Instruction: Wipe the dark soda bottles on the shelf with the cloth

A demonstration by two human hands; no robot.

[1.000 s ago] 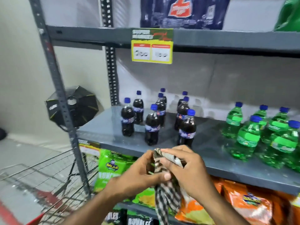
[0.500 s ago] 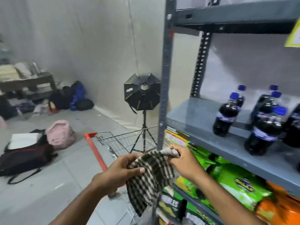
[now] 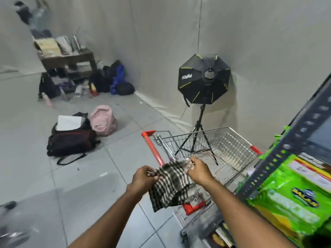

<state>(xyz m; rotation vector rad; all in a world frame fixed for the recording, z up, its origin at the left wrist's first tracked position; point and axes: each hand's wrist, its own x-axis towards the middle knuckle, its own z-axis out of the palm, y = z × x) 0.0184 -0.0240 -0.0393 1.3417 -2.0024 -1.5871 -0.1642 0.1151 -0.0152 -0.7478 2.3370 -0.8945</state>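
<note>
Both hands are pinching the checked cloth [image 3: 172,183] at centre-bottom of the frame — the left hand [image 3: 143,178] closing on its left corner, the right hand [image 3: 198,171] on its upper right edge — so it is hanging slack above the shopping cart [image 3: 211,154]. It is looking light, soft and limp; bunching it into a pad should be giving a firmer wiping grip. The dark soda bottles are lying out of view; only the shelf's post [image 3: 279,153] is showing at right.
</note>
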